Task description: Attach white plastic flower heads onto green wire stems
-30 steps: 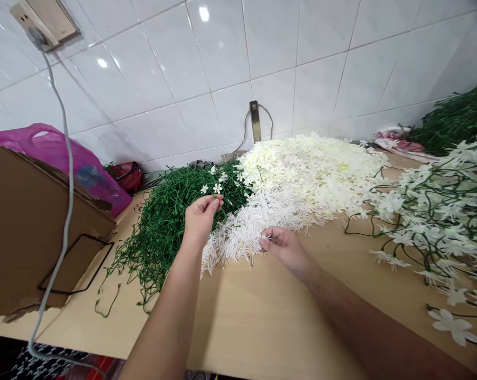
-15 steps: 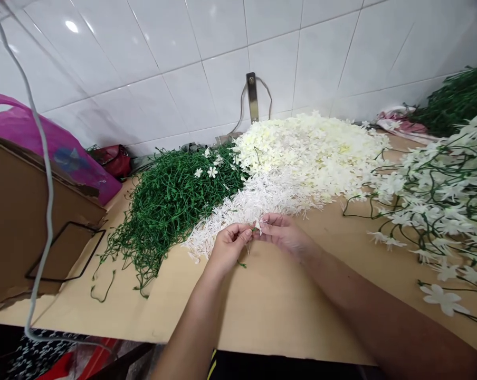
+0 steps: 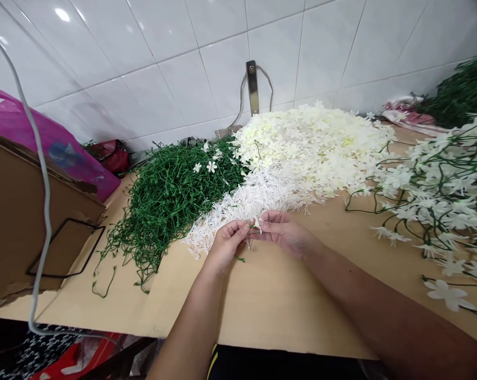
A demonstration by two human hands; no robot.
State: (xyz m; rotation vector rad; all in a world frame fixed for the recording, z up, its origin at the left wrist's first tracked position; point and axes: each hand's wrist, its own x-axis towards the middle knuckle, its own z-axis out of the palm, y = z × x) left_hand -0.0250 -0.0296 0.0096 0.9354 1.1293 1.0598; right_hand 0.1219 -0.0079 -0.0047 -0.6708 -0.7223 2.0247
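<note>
Both hands meet over the front edge of a heap of thin white plastic stamens (image 3: 268,190). My left hand (image 3: 228,240) pinches a green artificial flower stem (image 3: 240,259), whose lower end sticks out beneath the fingers. Close against it, my right hand (image 3: 284,232) is closed with its fingertips on a small white artificial flower (image 3: 257,224) at the stem's tip. The fingers partly hide where flower and stem meet. Behind the hands lie a pile of green stems (image 3: 183,184) on the left and a mound of cream-white petals (image 3: 313,142).
Finished-looking white flowers on stems (image 3: 440,195) spread along the right. At left stand a cardboard box (image 3: 20,211), a pink plastic bag (image 3: 64,142) and a hanging grey cable (image 3: 44,195). A tiled wall (image 3: 155,84) bounds the back of the cardboard-covered table (image 3: 286,311).
The view has shifted slightly, so the piles sit a little higher in the picture. Both hands keep nearly the same pose, still holding the stem and the flower.
</note>
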